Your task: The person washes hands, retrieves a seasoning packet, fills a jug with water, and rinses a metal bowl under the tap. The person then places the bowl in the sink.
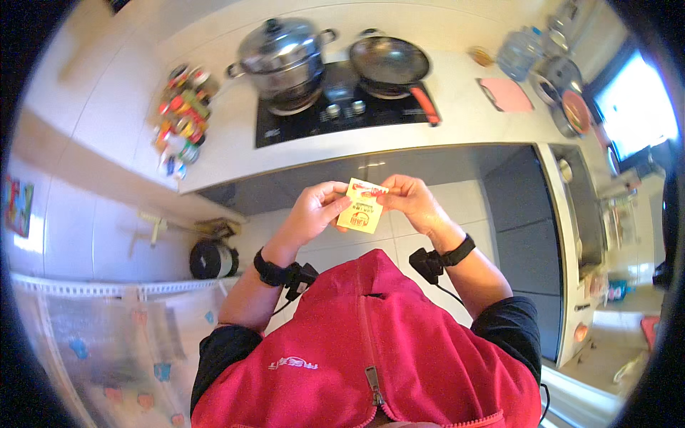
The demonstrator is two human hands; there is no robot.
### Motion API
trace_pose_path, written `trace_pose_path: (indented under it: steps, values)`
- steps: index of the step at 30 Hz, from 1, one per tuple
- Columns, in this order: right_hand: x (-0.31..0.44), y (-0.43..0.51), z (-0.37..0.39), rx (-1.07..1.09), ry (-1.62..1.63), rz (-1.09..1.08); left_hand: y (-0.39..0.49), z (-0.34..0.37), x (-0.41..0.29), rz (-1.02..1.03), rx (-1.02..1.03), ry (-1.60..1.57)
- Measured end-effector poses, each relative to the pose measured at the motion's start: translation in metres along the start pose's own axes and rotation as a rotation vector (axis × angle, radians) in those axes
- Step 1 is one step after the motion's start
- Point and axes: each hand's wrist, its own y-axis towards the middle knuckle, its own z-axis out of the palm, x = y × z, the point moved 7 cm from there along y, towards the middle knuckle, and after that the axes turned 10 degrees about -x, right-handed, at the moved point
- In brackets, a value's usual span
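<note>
A small yellow packet (359, 214) with red and dark printing is held up in front of my chest, above the floor. My left hand (321, 208) pinches its left edge between thumb and fingers. The upper right corner is gripped by my right hand (411, 200), its thumb on the printed face. Both wrists wear black straps with small black devices. Beyond my hands, a steel steamer pot (283, 59) with a lid and a black wok (389, 60) with a red handle stand on a black glass cooktop (342, 120).
Bottles and jars (184, 117) crowd the counter's left end. Towards the right lie a pink cutting board (505, 94), a large clear plastic bottle (518, 53) and stacked bowls (575, 112). The counter's front edge (321, 155) runs beyond my hands. A plastic-covered rack (123, 331) stands at lower left.
</note>
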Motion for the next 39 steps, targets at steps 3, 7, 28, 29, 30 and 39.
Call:
trace_pose_path:
  steps: [3,7,28,29,30,39]
  values:
    - [0.007,-0.025,-0.083,-0.197,0.240,0.013,0.045,0.077,0.005,0.150,0.118,-0.107]
    - [0.014,-0.064,-0.186,-0.420,0.293,-0.071,0.094,0.184,0.035,-0.148,0.350,0.017]
    - [0.142,-0.104,-0.511,-1.046,0.872,-0.623,0.338,0.532,0.037,-0.326,1.106,-0.139]
    - [0.151,-0.105,-0.521,-1.012,0.973,-0.657,0.333,0.552,0.041,-0.414,1.173,-0.209]
    - [0.158,-0.106,-0.530,-0.984,1.033,-0.705,0.326,0.571,0.046,-0.505,1.239,-0.273]
    - [0.246,-0.144,-0.658,-0.750,1.325,-1.104,0.256,0.754,0.003,-0.958,1.434,-0.785]
